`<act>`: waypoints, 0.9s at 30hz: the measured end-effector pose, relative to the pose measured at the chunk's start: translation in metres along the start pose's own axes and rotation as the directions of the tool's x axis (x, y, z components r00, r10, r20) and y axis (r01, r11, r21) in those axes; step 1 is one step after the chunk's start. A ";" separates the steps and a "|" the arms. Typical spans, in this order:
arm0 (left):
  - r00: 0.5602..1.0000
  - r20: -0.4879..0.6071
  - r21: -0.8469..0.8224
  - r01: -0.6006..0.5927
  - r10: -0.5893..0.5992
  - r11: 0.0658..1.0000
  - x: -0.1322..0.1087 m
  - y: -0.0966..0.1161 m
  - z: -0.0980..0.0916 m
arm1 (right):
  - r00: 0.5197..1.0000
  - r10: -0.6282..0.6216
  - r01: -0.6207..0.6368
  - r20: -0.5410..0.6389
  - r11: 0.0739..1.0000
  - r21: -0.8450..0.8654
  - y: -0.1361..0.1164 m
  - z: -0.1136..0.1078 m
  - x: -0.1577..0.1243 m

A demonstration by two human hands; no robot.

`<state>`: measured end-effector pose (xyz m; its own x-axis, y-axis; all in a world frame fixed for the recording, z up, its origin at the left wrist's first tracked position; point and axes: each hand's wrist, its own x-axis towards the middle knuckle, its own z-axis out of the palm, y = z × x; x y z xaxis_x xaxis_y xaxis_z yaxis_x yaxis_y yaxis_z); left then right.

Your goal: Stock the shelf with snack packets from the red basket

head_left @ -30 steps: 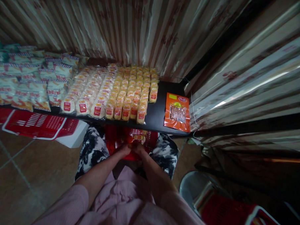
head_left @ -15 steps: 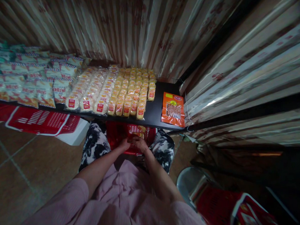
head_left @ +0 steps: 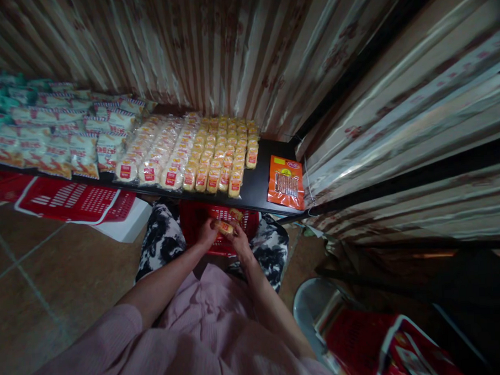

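Observation:
Between my two hands is a small wrapped yellow snack cake (head_left: pixel 224 227), held over a red plastic basket (head_left: pixel 190 215) on my lap. My left hand (head_left: pixel 209 232) grips its left end, and my right hand (head_left: pixel 238 240) has the right end. Another yellow packet (head_left: pixel 235 214) shows inside the basket behind them. On the black shelf (head_left: pixel 256 184) just beyond, rows of yellow wrapped cakes (head_left: pixel 213 156) stand beside rows of pale round wrapped cakes (head_left: pixel 149 153).
An orange snack bag (head_left: pixel 285 181) lies on the shelf's right end; pale blue snack bags (head_left: pixel 61 135) fill its left. Below left is another red basket (head_left: pixel 68 200) near a white box (head_left: pixel 125 223). A grey stool (head_left: pixel 311 301) and a red basket (head_left: pixel 360 337) stand lower right.
My hands have risen slightly, and the yellow cake now shows clearly between them; before, the fingers were bunched together low in the basket. The view has shifted a little.

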<state>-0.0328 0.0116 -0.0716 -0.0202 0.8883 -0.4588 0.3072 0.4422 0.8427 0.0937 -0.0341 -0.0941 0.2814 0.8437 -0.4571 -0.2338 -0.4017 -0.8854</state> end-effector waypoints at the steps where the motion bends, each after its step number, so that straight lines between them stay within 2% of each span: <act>1: 1.000 0.003 -0.004 -0.011 0.011 1.000 -0.001 0.002 -0.001 | 1.000 0.002 -0.002 0.011 1.000 0.006 -0.002 0.000 -0.001; 13: 0.993 -0.028 -0.042 -0.118 0.117 0.992 -0.014 0.026 -0.008 | 0.994 -0.106 0.105 0.035 0.994 0.026 -0.034 0.007 -0.029; 20: 0.986 -0.024 -0.078 -0.167 0.165 0.983 -0.019 0.039 -0.013 | 0.996 0.017 -0.029 0.082 0.990 0.140 -0.054 0.007 -0.048; 23: 0.985 -0.026 -0.098 -0.173 0.171 0.980 -0.020 0.041 -0.012 | 0.997 0.030 -0.044 0.073 0.979 0.200 -0.056 0.007 -0.047; 27: 0.985 -0.033 -0.107 -0.170 0.167 0.980 -0.021 0.043 -0.010 | 0.998 0.026 -0.037 0.058 0.981 0.191 -0.055 0.007 -0.045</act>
<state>-0.0291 0.0131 -0.0228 0.0000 0.9533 -0.3019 0.2023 0.2957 0.9336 0.0872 -0.0475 -0.0245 0.2205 0.8523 -0.4743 -0.4174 -0.3570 -0.8356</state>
